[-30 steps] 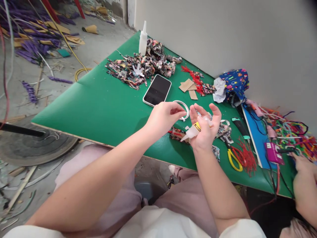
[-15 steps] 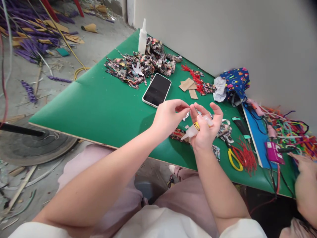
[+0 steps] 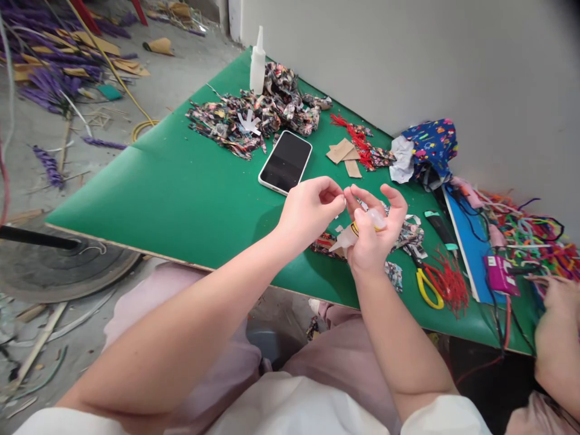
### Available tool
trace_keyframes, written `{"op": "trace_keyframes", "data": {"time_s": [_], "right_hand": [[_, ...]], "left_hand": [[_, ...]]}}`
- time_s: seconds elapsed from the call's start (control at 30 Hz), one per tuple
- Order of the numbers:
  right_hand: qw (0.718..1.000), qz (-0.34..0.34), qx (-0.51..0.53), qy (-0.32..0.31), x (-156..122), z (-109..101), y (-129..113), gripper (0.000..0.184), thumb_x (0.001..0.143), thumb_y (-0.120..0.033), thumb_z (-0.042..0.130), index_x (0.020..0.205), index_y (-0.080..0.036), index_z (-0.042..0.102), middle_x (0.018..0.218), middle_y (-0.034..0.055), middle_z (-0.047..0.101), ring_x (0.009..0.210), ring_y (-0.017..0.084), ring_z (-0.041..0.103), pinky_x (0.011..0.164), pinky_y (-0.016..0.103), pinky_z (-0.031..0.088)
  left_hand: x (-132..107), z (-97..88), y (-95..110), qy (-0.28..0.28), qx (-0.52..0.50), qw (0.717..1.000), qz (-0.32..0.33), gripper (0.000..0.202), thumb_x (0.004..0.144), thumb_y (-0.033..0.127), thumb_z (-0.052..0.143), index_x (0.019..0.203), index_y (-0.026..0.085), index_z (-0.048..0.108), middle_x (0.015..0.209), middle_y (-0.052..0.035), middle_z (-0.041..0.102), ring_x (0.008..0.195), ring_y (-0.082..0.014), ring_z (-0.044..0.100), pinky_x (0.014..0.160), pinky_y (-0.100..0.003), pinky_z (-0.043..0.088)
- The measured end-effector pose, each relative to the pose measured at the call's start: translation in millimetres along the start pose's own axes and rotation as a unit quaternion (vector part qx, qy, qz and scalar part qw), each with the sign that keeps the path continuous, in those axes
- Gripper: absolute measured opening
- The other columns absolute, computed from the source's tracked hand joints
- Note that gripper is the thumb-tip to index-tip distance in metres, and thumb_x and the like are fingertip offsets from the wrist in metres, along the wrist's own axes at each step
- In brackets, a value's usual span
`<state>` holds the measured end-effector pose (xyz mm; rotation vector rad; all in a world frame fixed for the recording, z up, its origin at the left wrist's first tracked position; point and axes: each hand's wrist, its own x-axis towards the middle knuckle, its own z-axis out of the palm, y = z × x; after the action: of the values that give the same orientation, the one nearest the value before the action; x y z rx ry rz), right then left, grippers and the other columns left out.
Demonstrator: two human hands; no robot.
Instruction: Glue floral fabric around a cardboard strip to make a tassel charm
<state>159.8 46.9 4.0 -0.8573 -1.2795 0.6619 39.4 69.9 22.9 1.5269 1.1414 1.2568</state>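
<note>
My left hand (image 3: pixel 310 202) is closed in a pinch above the green table (image 3: pixel 181 199). What its fingertips hold, if anything, is too small to make out. Close by on its right, my right hand (image 3: pixel 374 232) grips a small translucent glue bottle (image 3: pixel 344 237) with a yellow label. The bottle's nozzle points down to the left, and the thumb presses against its body. My right index and other fingers are partly stretched out towards the left fingertips. Under the hands lie patterned fabric scraps (image 3: pixel 394 275), partly covered by my right hand and wrist.
A black-screened phone (image 3: pixel 286 162) lies beyond my left hand. Farther back are a fabric heap (image 3: pixel 290 109) and a white bottle (image 3: pixel 258 63). To the right are cardboard pieces (image 3: pixel 343 151), yellow-handled scissors (image 3: pixel 428 289), a cutter (image 3: pixel 440 229), red threads (image 3: pixel 453 287) and another person's arm (image 3: pixel 557 338).
The view has shifted slightly. My left fingertips have turned a little, and the white loop seen under them before is now hidden. The glue bottle stays in my right hand.
</note>
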Motion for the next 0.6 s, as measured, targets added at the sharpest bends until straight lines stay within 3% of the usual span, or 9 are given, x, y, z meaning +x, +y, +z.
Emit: {"op": "trace_keyframes", "data": {"time_s": [0.23, 0.4, 0.5, 0.6], "right_hand": [[1.000, -0.002, -0.011, -0.012, -1.6, 1.8, 2.0, 0.042, 0.077, -0.014, 0.058, 0.113, -0.028, 0.042, 0.101, 0.0003, 0.066, 0.100, 0.018, 0.065, 0.099, 0.051, 0.045], [1.000, -0.006, -0.016, -0.023, -3.5, 6.0, 4.0, 0.041, 0.077, -0.015, 0.057, 0.113, -0.029, 0.043, 0.101, -0.0005, 0.065, 0.103, 0.017, 0.064, 0.100, 0.050, 0.046], [1.000, -0.010, -0.007, -0.029, -4.3, 9.3, 4.0, 0.040, 0.078, -0.013, 0.057, 0.113, -0.028, 0.043, 0.101, -0.0002, 0.065, 0.103, 0.017, 0.064, 0.100, 0.049, 0.046], [0.999, -0.007, -0.016, -0.038, -5.1, 12.7, 3.1, 0.040, 0.079, -0.014, 0.057, 0.113, -0.027, 0.042, 0.101, -0.0001, 0.065, 0.101, 0.017, 0.064, 0.100, 0.049, 0.047]], "left_hand": [[-3.8, -3.1, -0.3, -0.021, 0.015, 1.000, 0.002, 0.012, 0.075, 0.022, 0.053, 0.069, 0.017, 0.061, 0.066, 0.0012, 0.063, 0.060, -0.0096, 0.053, 0.054, -0.022, 0.037], [-8.4, -15.8, 0.5, -0.056, 0.065, 0.996, 0.014, 0.012, 0.077, 0.023, 0.053, 0.072, 0.017, 0.062, 0.067, 0.0010, 0.064, 0.060, -0.0104, 0.053, 0.054, -0.023, 0.037], [-11.6, -28.7, -1.7, -0.081, 0.161, 0.983, 0.046, 0.017, 0.081, 0.026, 0.052, 0.076, 0.017, 0.066, 0.070, -0.0006, 0.068, 0.062, -0.0126, 0.056, 0.057, -0.025, 0.037], [-16.1, -40.5, -6.3, -0.110, 0.309, 0.940, 0.092, 0.030, 0.085, 0.034, 0.050, 0.068, 0.017, 0.069, 0.063, -0.0040, 0.066, 0.064, -0.0176, 0.056, 0.058, -0.029, 0.036]]}}
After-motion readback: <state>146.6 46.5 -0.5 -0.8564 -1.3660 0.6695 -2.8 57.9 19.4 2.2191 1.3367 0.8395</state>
